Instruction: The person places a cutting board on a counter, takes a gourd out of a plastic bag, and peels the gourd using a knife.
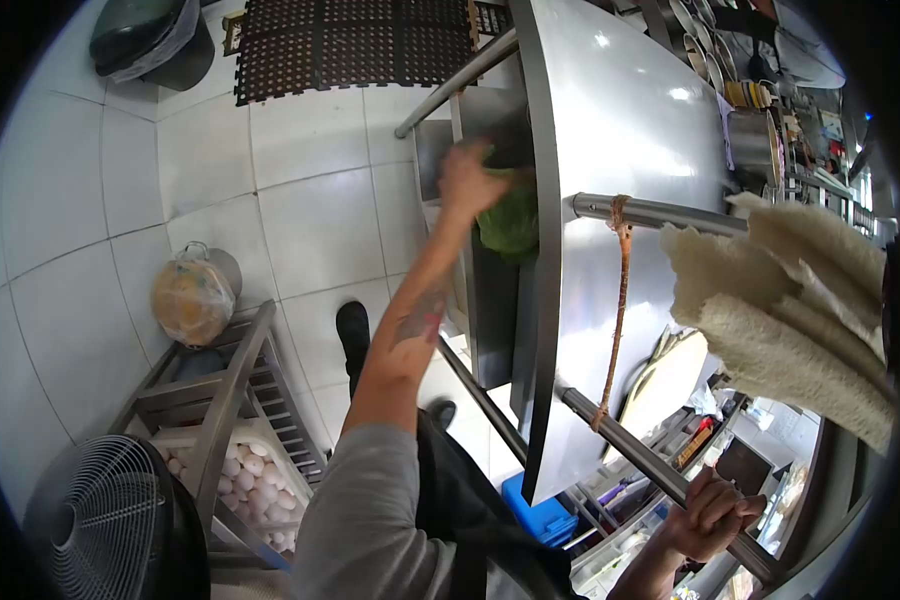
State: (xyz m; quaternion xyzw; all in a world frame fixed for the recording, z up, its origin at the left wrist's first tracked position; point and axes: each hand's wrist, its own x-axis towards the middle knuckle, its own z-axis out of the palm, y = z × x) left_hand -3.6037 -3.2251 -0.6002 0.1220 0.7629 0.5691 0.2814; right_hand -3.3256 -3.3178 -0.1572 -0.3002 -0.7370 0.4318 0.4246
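Observation:
My left hand [470,185], somewhat smeared by motion, reaches into an open drawer [490,330] under the steel table. Its fingers are closed on a green leafy vegetable that looks like lettuce [510,222], partly hidden by the drawer and the table edge. My right hand [712,515] is at the lower right, its fingers curled round a metal post [630,450] that rises from the tabletop. A brown cord [622,290] is tied between this post and a second post [650,212].
The steel table [620,100] stands on my right. Rough beige sheets [780,300] hang over it. On my left are a rack [225,400] with a crate of eggs [260,485], a fan [90,525] and a wrapped bucket [192,300]. A black mat [355,45] lies ahead.

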